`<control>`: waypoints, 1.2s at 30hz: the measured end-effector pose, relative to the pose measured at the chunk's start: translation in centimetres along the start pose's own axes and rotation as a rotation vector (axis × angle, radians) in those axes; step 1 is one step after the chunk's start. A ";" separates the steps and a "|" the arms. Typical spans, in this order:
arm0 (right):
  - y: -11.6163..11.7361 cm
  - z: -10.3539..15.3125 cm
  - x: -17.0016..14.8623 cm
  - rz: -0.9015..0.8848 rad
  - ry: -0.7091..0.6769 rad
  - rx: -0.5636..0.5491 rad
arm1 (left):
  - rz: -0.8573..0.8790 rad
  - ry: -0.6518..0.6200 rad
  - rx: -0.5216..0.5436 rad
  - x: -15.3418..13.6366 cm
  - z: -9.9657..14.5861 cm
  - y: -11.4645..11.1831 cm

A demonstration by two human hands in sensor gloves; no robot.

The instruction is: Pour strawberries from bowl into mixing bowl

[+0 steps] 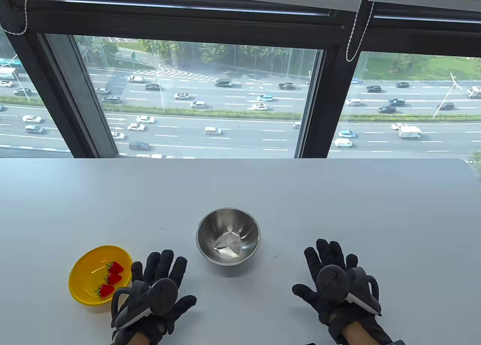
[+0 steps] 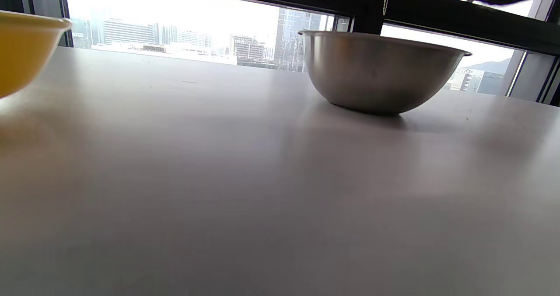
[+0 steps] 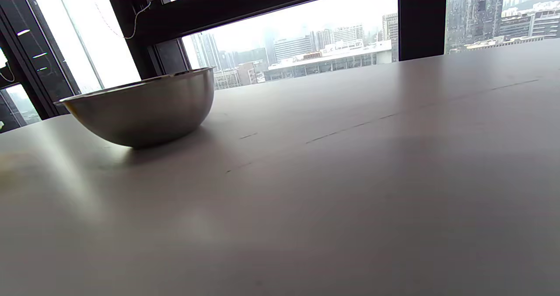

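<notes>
A yellow bowl (image 1: 88, 271) holds three strawberries (image 1: 109, 278) at the table's front left. Its side also shows in the left wrist view (image 2: 22, 51). An empty steel mixing bowl (image 1: 228, 235) stands in the middle of the table, seen from the side in the left wrist view (image 2: 378, 71) and the right wrist view (image 3: 144, 106). My left hand (image 1: 159, 281) rests flat on the table, fingers spread, just right of the yellow bowl. My right hand (image 1: 330, 273) rests flat, fingers spread, to the right of the mixing bowl. Both hands hold nothing.
The white table (image 1: 338, 202) runs back to a large window (image 1: 195, 97) with dark frames. Blind cords (image 1: 357, 29) hang at the back.
</notes>
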State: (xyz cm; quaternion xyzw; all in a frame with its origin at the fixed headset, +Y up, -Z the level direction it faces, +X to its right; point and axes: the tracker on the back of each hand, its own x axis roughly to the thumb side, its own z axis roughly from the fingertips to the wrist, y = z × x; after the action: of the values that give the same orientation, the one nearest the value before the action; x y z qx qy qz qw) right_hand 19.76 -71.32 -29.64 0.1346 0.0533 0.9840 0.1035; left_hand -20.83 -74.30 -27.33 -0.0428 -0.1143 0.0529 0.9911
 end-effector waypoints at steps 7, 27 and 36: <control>0.0 0.0 0.0 -0.003 -0.001 -0.002 | 0.005 0.006 0.008 0.0 0.0 0.0; 0.1 0.0 0.0 -0.012 -0.007 0.006 | 0.002 0.008 0.021 -0.3 -0.2 0.6; -0.1 0.1 0.0 -0.015 -0.011 0.002 | 0.062 0.041 0.039 -1.8 -0.9 3.0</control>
State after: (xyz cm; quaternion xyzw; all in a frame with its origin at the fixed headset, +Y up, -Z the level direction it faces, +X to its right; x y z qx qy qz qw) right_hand 19.76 -71.24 -29.57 0.1399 0.0546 0.9824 0.1111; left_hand -22.61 -71.64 -28.85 -0.0279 -0.0914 0.0849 0.9918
